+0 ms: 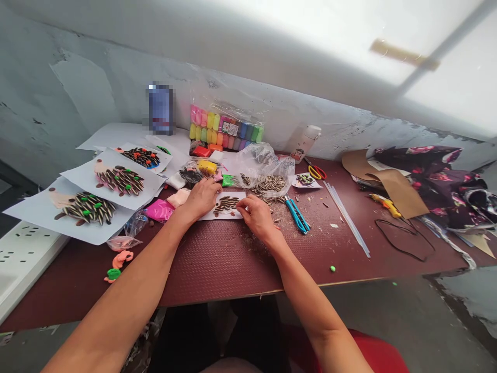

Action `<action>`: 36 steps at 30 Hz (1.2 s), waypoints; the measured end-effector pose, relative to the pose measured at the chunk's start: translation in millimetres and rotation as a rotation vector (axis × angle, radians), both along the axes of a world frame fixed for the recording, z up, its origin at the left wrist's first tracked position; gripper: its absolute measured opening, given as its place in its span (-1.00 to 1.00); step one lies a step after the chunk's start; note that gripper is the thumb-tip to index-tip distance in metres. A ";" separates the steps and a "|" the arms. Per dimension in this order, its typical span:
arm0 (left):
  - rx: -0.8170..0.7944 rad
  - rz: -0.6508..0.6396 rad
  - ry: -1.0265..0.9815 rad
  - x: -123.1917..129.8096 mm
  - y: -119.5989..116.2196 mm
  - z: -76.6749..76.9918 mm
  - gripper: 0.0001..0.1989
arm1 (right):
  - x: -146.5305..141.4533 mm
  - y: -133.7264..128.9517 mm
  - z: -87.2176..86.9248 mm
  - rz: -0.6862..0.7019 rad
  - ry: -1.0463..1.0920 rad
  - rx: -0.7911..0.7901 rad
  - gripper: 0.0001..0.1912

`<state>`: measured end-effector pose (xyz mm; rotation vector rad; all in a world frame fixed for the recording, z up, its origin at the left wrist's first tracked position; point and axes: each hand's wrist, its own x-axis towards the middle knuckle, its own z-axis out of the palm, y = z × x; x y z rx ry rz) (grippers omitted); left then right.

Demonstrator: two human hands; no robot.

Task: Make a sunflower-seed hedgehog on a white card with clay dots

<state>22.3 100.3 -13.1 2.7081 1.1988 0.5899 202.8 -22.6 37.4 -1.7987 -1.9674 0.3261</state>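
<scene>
A small white card (233,215) lies on the dark red table, with striped seeds (227,204) set close together on it. My left hand (202,198) rests at the card's left edge, its fingers together and bent; whether anything is under them is hidden. At the card's right side my right hand (256,215) pinches with thumb and forefinger, and what it may hold is too small to make out. Behind it a clear plastic bag (267,166) lies by a pile of loose seeds (272,185). A blue cutter (297,215) lies to the right.
Seed-covered hedgehog pictures (120,180) lie on paper at the left, near a white power strip (23,254). Coloured clay packs (225,129) and a white bottle (306,142) stand at the back. Scissors (316,171), clear sticks (347,220) and a yellow glue gun (386,205) lie right.
</scene>
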 end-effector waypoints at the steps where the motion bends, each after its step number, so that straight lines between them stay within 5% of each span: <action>1: 0.001 0.002 0.001 0.1 -0.2 0.1 -0.72 | -0.8 0.2 -0.4 -0.008 -0.010 -0.005 -0.86; 36: 0.012 0.026 0.017 2.6 -2.5 0.8 -0.70 | -14.5 3.5 -8.0 -0.088 -0.096 -0.046 -0.90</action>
